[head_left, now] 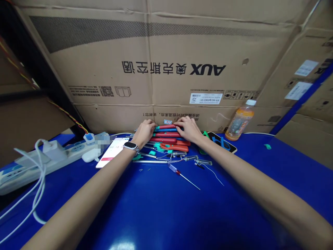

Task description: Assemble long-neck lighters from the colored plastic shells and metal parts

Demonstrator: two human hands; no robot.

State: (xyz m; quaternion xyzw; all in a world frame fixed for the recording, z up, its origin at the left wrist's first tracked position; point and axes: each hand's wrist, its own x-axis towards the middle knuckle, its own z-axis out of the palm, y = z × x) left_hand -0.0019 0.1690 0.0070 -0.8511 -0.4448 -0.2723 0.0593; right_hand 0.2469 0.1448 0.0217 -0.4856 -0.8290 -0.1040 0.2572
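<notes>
My left hand [144, 132] and my right hand [187, 128] rest on the two ends of a pile of red-handled tools [169, 137] at the far side of the blue table [161, 208], against a big cardboard box [161, 66]. The fingers of both hands curl over the tool handles. A watch sits on my left wrist [130, 146]. A small screwdriver with a clear handle [182, 176] lies loose in front of the pile, beside several clear-handled drivers [194, 159] and thin wires.
A phone with a lit screen [112, 152] lies left of the pile. A white power strip [39, 159] with plugs and cables sits at the far left. An orange drink bottle [239, 121] leans at the right, beside blue-handled scissors [221, 142].
</notes>
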